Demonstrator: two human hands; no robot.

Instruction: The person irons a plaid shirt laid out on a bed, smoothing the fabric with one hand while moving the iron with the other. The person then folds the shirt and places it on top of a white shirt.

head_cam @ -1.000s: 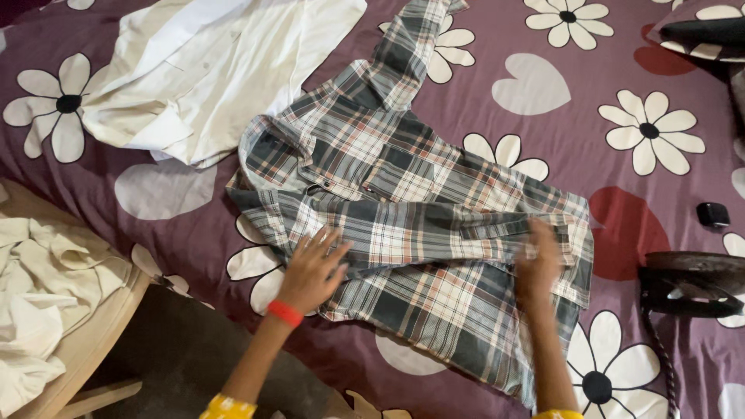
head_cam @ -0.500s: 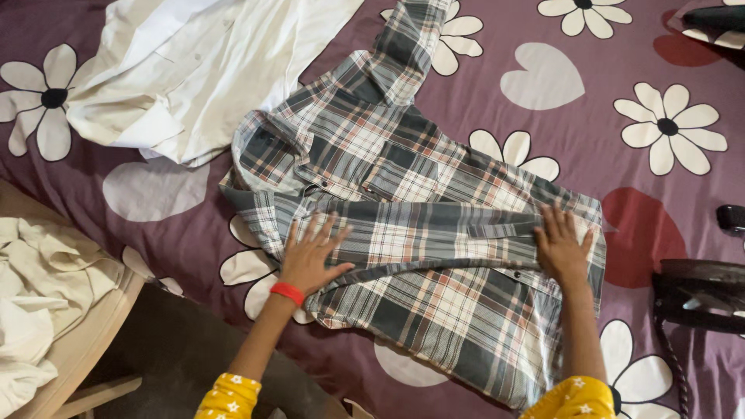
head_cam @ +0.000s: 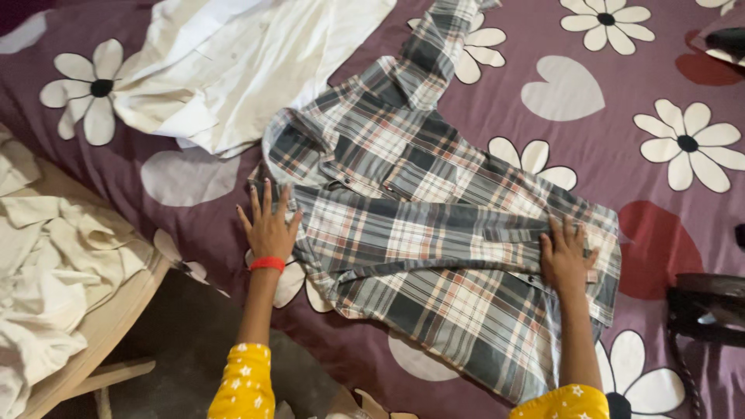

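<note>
Item one, my left hand (head_cam: 268,223): half a second ago it lay flat on the folded sleeve, well inside the plaid shirt (head_cam: 434,233). Now it sits further out, at the shirt's left edge below the collar, palm down, fingers spread and straight, gripping nothing. Fingertips touch the fabric's border; the palm rests half on the bedsheet (head_cam: 543,85). Red band (head_cam: 268,264) on the wrist, yellow cuff below.

Item two, my right hand (head_cam: 565,256): unchanged in place. It presses flat and open on the far end of the sleeve folded across the shirt's middle, near the hem side, holding nothing in a grasp.

Item three, the plaid shirt: grey, white and rust check, spread front-up in the middle of the bed, collar toward the left, one sleeve running up to the bed's far edge, the other folded across the body between my two hands.

Item four, the white garment (head_cam: 233,70): crumpled at the far left corner of the bed, touching the plaid collar.

Item five, surface: purple bedsheet printed with white daisies, pale hearts and red hearts.

Item six, surroundings: a pale wooden chair (head_cam: 101,326) at the near left edge, heaped with cream cloth (head_cam: 54,264); a dark round stand (head_cam: 710,299) at the right edge; dim floor below.
</note>
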